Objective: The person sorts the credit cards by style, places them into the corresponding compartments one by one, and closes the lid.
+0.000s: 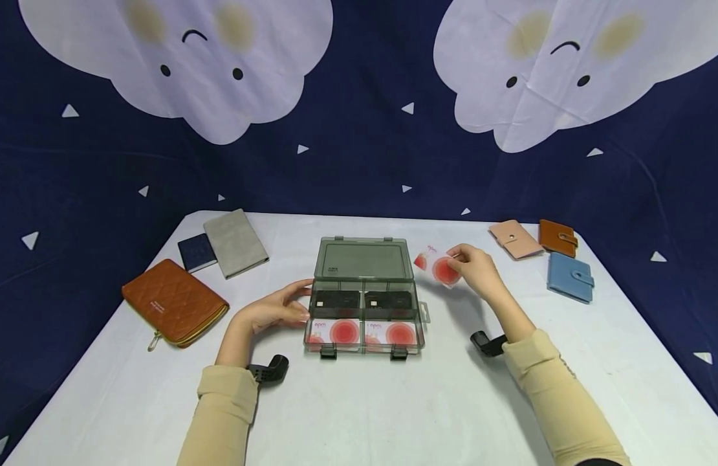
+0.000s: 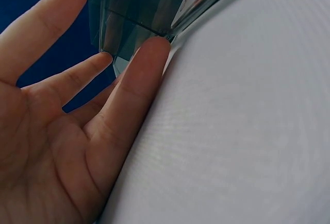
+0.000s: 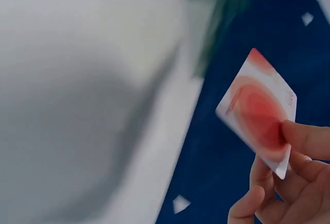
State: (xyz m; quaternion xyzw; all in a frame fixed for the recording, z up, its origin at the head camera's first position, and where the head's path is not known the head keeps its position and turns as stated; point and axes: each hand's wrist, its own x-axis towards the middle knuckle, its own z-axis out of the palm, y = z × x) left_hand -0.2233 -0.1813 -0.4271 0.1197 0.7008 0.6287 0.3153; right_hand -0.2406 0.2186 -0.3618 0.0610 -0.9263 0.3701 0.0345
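Observation:
My right hand [image 1: 477,270] pinches a white card [image 3: 258,112] with red circles between thumb and fingers, raised over the table to the right of a see-through grey-green plastic box [image 1: 365,283]. The box's lid [image 1: 365,259] is flipped back. Black cards [image 1: 337,300] lie in the two rear compartments, and white-and-red cards [image 1: 391,334] in the two front ones. At the box's left side, my left hand [image 1: 275,309] rests with fingers extended; in the left wrist view its fingertips [image 2: 154,49] touch the box's wall and corner.
On the left lie a brown quilted zip wallet [image 1: 174,303], a small dark blue booklet [image 1: 196,252] and a grey notebook [image 1: 235,243]. At the back right are pink [image 1: 515,239], brown [image 1: 557,237] and blue [image 1: 570,277] snap wallets. A dark blue cloud-print cloth [image 1: 370,168] hangs behind the white table [image 1: 359,414].

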